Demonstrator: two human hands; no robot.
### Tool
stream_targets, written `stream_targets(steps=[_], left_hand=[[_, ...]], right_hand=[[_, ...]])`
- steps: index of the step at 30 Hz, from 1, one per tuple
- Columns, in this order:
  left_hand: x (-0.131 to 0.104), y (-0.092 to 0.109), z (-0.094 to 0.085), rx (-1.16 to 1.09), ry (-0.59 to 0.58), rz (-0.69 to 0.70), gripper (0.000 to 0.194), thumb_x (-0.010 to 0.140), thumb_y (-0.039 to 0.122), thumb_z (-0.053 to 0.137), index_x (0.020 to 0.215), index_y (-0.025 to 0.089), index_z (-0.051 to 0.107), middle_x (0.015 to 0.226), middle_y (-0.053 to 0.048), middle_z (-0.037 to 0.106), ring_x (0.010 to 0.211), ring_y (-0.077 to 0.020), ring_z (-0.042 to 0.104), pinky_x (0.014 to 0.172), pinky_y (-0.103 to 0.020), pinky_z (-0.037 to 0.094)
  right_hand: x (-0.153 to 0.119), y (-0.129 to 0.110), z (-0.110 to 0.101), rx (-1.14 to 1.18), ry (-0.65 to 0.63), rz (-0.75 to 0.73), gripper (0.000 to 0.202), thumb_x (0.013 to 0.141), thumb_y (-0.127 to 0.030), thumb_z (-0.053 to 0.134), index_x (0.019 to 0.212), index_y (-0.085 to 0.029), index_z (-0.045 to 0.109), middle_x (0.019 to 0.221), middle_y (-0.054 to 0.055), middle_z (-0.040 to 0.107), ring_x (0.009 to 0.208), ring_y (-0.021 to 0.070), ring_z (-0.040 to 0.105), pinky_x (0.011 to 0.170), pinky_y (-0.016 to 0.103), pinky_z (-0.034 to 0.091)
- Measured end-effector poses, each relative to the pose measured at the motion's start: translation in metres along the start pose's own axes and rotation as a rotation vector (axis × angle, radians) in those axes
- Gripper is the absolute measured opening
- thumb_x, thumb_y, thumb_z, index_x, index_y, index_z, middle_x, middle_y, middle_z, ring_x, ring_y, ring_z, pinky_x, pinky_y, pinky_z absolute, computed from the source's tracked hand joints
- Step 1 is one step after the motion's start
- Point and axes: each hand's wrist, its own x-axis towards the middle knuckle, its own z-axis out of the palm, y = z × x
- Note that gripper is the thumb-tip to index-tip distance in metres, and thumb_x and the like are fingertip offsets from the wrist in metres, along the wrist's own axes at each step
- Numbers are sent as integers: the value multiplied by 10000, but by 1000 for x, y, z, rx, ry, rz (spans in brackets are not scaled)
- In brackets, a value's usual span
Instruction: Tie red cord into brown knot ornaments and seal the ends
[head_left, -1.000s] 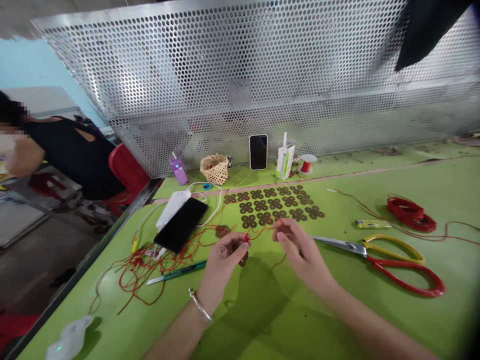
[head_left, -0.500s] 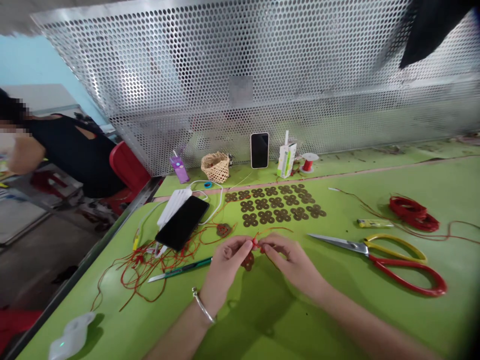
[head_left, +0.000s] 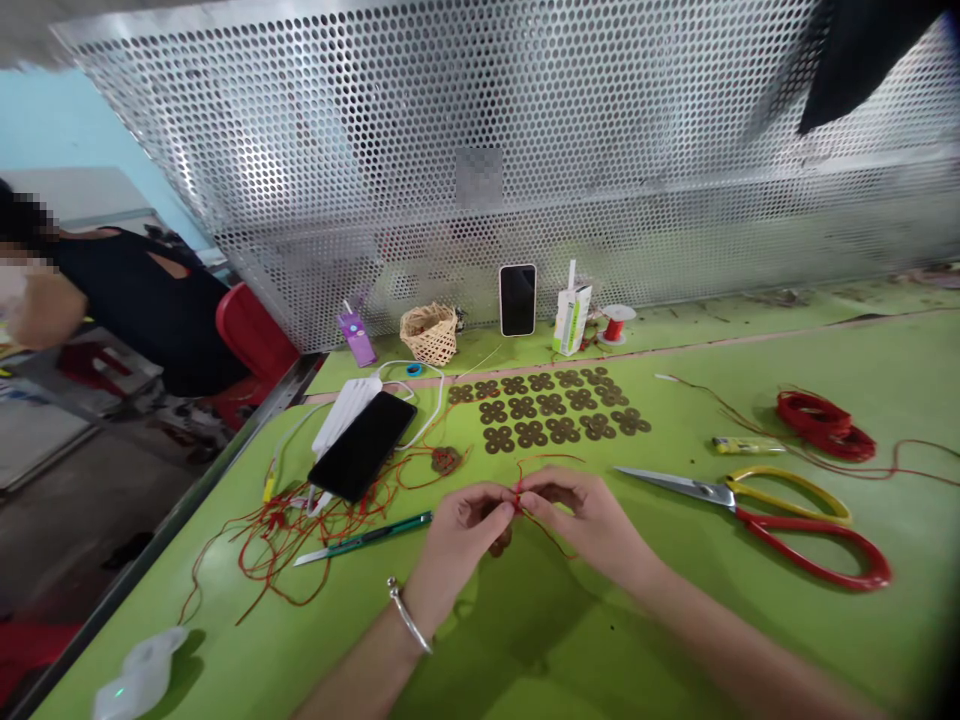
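My left hand pinches a red cord between thumb and fingers, close to a small knot. Under its fingertips hangs a brown coin-like piece, partly hidden by the hand. Meeting it from the other side, my right hand is closed on the same red cord, fingertips almost touching the left ones. Loose ends of the cord trail above and below the right fingers. Just beyond both hands, rows of brown four-lobed coin clusters lie on the green table.
Large scissors, a lighter and a red cord bundle lie to the right. On the left are a green cutter knife, a black phone and tangled red cords. A woven basket stands behind; a person sits far left.
My right fingertips have come in against the left ones at the knot. The coin piece is more covered now, and a cord end shows below the right fingers.
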Motion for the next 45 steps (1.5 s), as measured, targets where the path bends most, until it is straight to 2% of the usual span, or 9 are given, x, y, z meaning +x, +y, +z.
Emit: stream_targets(steps=[9, 15, 19, 21, 24, 27, 31, 38, 45], left_hand=[[2, -1, 0, 2, -18, -6, 229, 599, 340, 688, 666, 145, 590, 477, 45, 490, 426, -71, 411, 422, -194, 330], [-2, 2, 0, -8, -8, -4, 255, 630, 348, 687, 735, 150, 567, 566, 37, 523, 459, -73, 435, 427, -191, 342], [0, 1, -3, 23, -41, 41, 243, 666, 348, 664, 712, 159, 517, 566, 49, 489, 473, -80, 448, 439, -196, 360], [0, 0, -5, 100, -39, 88, 205, 696, 327, 634, 715, 160, 517, 599, 40, 499, 492, -84, 455, 458, -204, 370], [-3, 1, -5, 340, 2, 237, 91, 741, 243, 585, 758, 158, 560, 679, 9, 555, 584, -106, 497, 548, -224, 406], [-9, 2, -4, 584, 16, 386, 36, 754, 167, 553, 770, 164, 585, 730, -11, 591, 675, -136, 533, 628, -244, 423], [-11, 4, -2, 718, 16, 462, 82, 749, 115, 529, 764, 166, 590, 746, -18, 605, 708, -152, 553, 658, -257, 431], [-9, 4, -4, 708, 21, 492, 90, 771, 131, 538, 799, 188, 602, 794, -2, 635, 725, -144, 565, 707, -270, 449], [-8, 3, -5, 674, 26, 486, 121, 841, 262, 526, 928, 201, 585, 933, -32, 628, 923, -186, 562, 847, -325, 425]], right_hand=[[2, -4, -2, 72, -83, 43, 147, 819, -315, 565, 775, -174, 570, 740, 7, 592, 708, 133, 570, 670, 245, 466], [0, -5, -2, -22, -176, 65, 169, 866, -315, 514, 773, -173, 525, 702, -15, 507, 654, 115, 478, 584, 222, 370], [-2, -5, 0, -36, -192, 80, 191, 889, -345, 475, 801, -178, 505, 707, -14, 496, 660, 120, 480, 591, 229, 370], [-2, -3, 0, 9, -173, 100, 228, 893, -396, 460, 820, -182, 493, 714, -13, 499, 674, 126, 505, 624, 240, 394], [-1, 1, -1, 40, -178, 149, 301, 886, -473, 444, 832, -181, 496, 732, -3, 520, 697, 141, 544, 658, 261, 416], [-1, 5, -1, -53, -181, 170, 328, 883, -495, 439, 787, -185, 488, 688, -2, 539, 664, 146, 552, 627, 266, 410], [-1, 6, 0, -163, -168, 144, 276, 892, -405, 444, 718, -192, 467, 601, -14, 528, 585, 138, 523, 575, 260, 383], [-2, -3, -1, -214, -130, 68, 181, 884, -273, 415, 726, -198, 461, 599, -21, 504, 564, 133, 484, 539, 247, 342], [-4, -8, -1, -388, -104, -107, 176, 891, -207, 416, 715, -200, 428, 665, -16, 503, 604, 125, 452, 550, 234, 321]])
